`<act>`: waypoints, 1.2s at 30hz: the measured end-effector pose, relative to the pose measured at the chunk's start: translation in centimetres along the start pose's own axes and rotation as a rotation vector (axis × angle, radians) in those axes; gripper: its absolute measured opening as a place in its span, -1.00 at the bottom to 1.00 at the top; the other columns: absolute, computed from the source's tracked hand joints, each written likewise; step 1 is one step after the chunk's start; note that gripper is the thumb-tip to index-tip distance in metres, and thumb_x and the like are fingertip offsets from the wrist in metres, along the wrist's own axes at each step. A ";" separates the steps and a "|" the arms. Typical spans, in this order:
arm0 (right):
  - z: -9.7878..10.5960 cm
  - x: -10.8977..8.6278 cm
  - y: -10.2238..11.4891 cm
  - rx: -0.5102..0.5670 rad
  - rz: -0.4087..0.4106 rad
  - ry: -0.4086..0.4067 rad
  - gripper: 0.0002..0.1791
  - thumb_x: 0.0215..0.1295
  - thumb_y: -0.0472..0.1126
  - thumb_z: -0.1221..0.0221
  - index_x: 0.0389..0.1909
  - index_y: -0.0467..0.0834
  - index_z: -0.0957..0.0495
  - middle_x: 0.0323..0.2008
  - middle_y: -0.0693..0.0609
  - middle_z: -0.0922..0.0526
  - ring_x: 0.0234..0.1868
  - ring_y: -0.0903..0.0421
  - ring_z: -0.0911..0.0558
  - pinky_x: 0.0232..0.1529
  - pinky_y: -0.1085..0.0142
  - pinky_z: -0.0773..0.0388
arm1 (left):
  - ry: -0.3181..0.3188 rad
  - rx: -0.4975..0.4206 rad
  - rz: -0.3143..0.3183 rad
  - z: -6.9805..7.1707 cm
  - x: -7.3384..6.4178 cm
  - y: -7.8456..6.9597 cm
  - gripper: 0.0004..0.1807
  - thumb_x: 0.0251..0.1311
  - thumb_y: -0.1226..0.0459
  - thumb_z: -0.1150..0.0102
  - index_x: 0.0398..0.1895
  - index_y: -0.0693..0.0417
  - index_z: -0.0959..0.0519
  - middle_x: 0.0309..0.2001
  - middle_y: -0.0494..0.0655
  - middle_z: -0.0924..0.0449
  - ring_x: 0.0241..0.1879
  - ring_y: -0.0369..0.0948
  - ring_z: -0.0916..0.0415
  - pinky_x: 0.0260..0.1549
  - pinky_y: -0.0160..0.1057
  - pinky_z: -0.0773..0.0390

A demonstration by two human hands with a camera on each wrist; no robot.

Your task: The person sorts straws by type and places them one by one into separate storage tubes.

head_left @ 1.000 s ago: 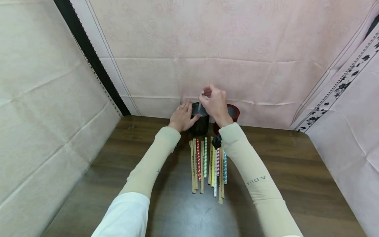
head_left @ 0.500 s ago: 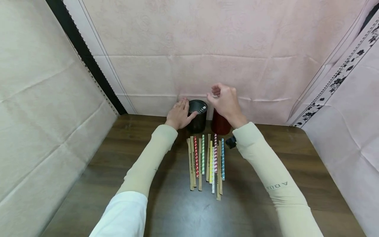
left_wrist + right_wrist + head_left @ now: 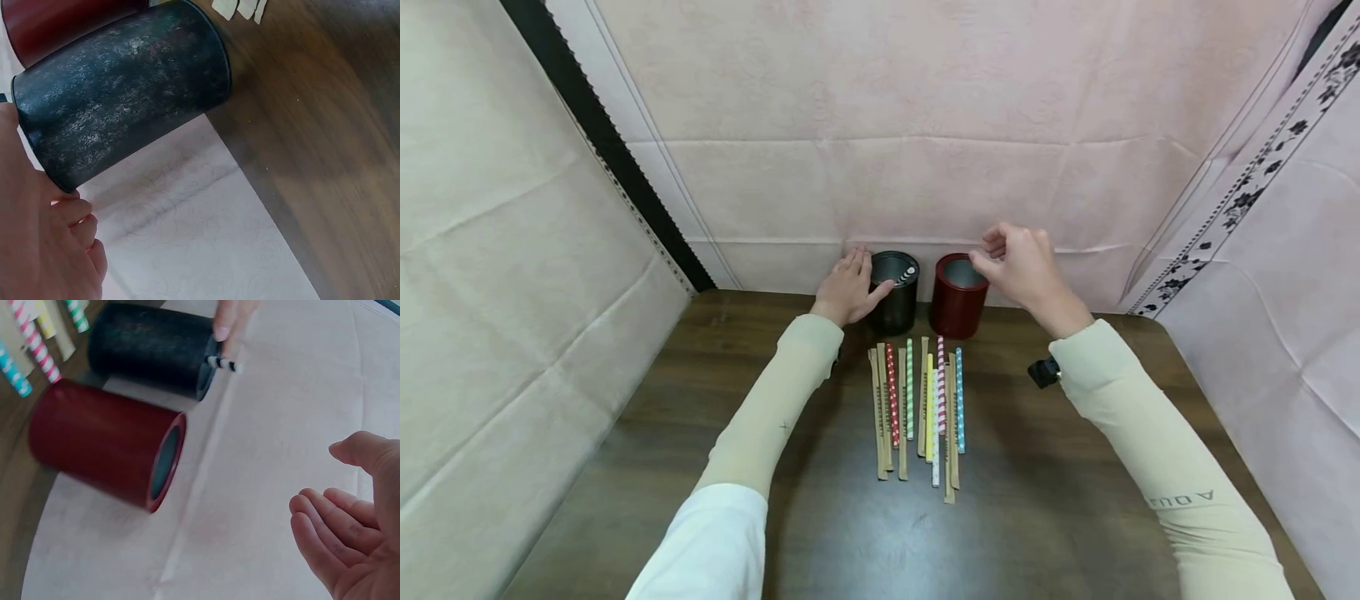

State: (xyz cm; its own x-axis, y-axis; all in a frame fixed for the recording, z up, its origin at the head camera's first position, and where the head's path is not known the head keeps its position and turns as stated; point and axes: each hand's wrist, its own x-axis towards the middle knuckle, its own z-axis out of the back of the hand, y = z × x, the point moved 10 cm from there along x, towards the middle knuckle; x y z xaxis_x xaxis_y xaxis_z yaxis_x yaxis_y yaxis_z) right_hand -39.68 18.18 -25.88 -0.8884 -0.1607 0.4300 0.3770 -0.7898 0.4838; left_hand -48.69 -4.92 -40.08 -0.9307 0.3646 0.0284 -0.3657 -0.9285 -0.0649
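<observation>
Black-and-white straw [image 3: 907,274] leans in black cup [image 3: 893,310]; probably light, crushable, best pinched near top. Left hand [image 3: 850,288], fingers straight, touches cup's left side; right hand [image 3: 1021,268] empty, thumb apart, right of cup.

Upright black cup [image 3: 893,310], striped straw [image 3: 907,274] inside

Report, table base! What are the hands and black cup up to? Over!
Left hand touching black cup. Right hand empty, near red cup. Black-and-white straw inside black cup, tip out. Colored straws in front, not blocking.
</observation>
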 end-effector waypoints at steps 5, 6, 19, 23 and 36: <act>-0.6 -1.5 -2.0 -0.033 -0.027 0.070 -0.64 0.44 -0.16 -0.31 0.00 -0.41 -0.67 -0.07 -0.33 -0.79 -0.04 -0.21 -0.79 0.07 -0.09 -0.73 | 0.000 -0.015 -0.008 0.4 -0.2 0.0 -0.02 0.61 -0.32 0.47 0.71 0.29 0.13 0.74 0.21 0.20 0.74 0.03 0.20 0.72 -0.03 0.12; -0.9 -1.8 -2.4 -0.042 -0.029 0.081 -0.66 0.43 -0.16 -0.33 -0.02 -0.40 -0.68 -0.08 -0.32 -0.79 -0.05 -0.20 -0.80 0.06 -0.08 -0.74 | -0.003 -0.015 -0.009 0.5 -0.2 -0.1 -0.02 0.61 -0.32 0.47 0.71 0.29 0.12 0.74 0.21 0.20 0.74 0.03 0.20 0.72 -0.03 0.11; -7.1 -5.5 -6.3 -0.101 -0.042 0.234 -0.62 0.40 -0.11 -0.36 -0.08 -0.40 -0.68 -0.15 -0.29 -0.81 -0.12 -0.16 -0.82 0.02 -0.08 -0.75 | -0.003 -0.004 -0.005 0.3 0.1 -0.2 -0.01 0.60 -0.33 0.51 0.72 0.28 0.16 0.74 0.20 0.24 0.75 0.04 0.22 0.72 -0.06 0.13; -9.2 -6.4 -7.4 -0.091 -0.064 0.282 -0.58 0.40 -0.09 -0.37 -0.04 -0.43 -0.68 -0.13 -0.30 -0.81 -0.10 -0.17 -0.81 0.00 -0.09 -0.76 | 0.015 -0.009 0.004 -0.3 0.1 -0.1 0.01 0.59 -0.34 0.54 0.72 0.27 0.20 0.75 0.19 0.28 0.75 0.03 0.27 0.72 -0.07 0.16; -14.5 -8.1 -10.5 -0.036 -0.226 0.419 -0.52 0.40 -0.12 -0.37 0.11 -0.44 -0.64 0.04 -0.35 -0.73 -0.05 -0.17 -0.72 0.09 -0.09 -0.74 | -0.010 -0.005 0.007 -0.4 -0.1 -0.1 0.00 0.59 -0.34 0.57 0.73 0.25 0.21 0.75 0.17 0.28 0.75 0.00 0.28 0.72 -0.09 0.16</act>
State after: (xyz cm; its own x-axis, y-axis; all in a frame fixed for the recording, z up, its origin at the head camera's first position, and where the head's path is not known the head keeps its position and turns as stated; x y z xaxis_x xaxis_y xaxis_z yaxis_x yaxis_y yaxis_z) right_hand -40.25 19.16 -45.44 -0.9790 -0.2015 -0.0308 0.1595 -0.8513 0.4999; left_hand -48.59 -4.85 -40.45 -0.9333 0.3572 0.0375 -0.3590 -0.9307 -0.0700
